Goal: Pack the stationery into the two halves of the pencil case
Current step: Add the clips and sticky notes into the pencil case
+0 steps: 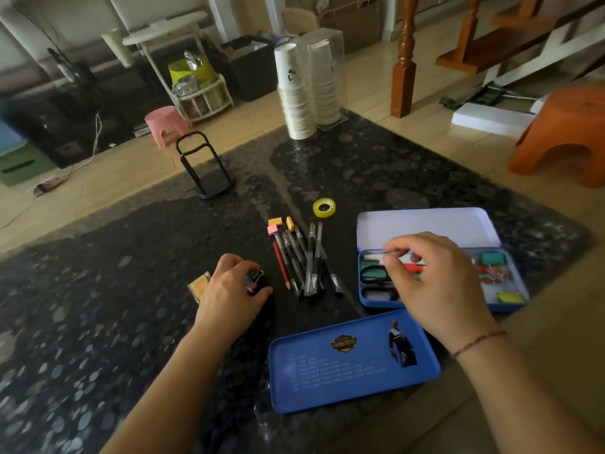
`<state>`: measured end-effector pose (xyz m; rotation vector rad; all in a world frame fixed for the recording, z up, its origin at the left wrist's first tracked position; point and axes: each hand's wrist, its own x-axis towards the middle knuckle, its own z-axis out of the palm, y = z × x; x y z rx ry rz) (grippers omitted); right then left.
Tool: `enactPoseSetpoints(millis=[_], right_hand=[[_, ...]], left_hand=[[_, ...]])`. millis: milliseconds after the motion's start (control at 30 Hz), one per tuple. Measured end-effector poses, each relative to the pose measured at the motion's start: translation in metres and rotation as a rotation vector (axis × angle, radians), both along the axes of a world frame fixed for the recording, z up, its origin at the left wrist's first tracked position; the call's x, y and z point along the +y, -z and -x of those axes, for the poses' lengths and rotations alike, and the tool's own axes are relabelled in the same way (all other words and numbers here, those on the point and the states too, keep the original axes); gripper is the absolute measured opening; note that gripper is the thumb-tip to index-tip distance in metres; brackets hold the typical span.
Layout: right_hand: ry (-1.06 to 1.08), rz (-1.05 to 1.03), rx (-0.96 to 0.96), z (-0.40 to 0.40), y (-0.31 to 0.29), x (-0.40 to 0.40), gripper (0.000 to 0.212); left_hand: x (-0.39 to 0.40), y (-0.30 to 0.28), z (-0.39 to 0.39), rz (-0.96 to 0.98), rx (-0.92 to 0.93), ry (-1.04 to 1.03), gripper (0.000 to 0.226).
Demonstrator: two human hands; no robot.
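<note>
An open blue tin pencil case (510,308) lies at the right with its pale lid (425,229) raised; it holds black scissors (376,276), green and red pieces and binder clips. My right hand (435,280) hovers over it, thumb and forefinger pinching something thin that I cannot make out. A separate blue tray (353,362) with a printed figure lies in front. My left hand (232,290) grips coloured binder clips (254,280) on the dark table. A bundle of pens (304,263) with a red pencil lies in the middle.
Small erasers (276,225) and a yellow tape roll (324,207) lie beyond the pens. A tan pad (199,285) sits left of my left hand. Further back stand a black wire holder (206,165) and stacked paper cups (294,93). An orange stool (563,132) is off the table's right.
</note>
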<state>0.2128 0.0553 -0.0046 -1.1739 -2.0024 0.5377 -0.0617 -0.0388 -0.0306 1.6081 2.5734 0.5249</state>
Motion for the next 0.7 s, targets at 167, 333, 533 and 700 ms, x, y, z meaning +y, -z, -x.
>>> enactPoseSetpoints(millis=[167, 333, 533, 700], right_hand=[[-0.089, 0.062, -0.008, 0.004, -0.003, -0.008, 0.013], [-0.217, 0.367, 0.207, 0.008, -0.006, -0.013, 0.029], [-0.101, 0.362, 0.186, -0.020, -0.005, 0.004, 0.017], [0.205, 0.317, 0.030, -0.075, 0.002, 0.031, 0.019]], left_hand=[[0.004, -0.007, -0.013, -0.120, -0.055, -0.009, 0.029], [0.011, -0.029, -0.078, -0.432, -0.127, 0.338, 0.038], [0.041, -0.027, -0.151, -0.484, -0.160, 0.597, 0.046], [0.060, -0.016, -0.168, -0.402, -0.311, 0.537, 0.044]])
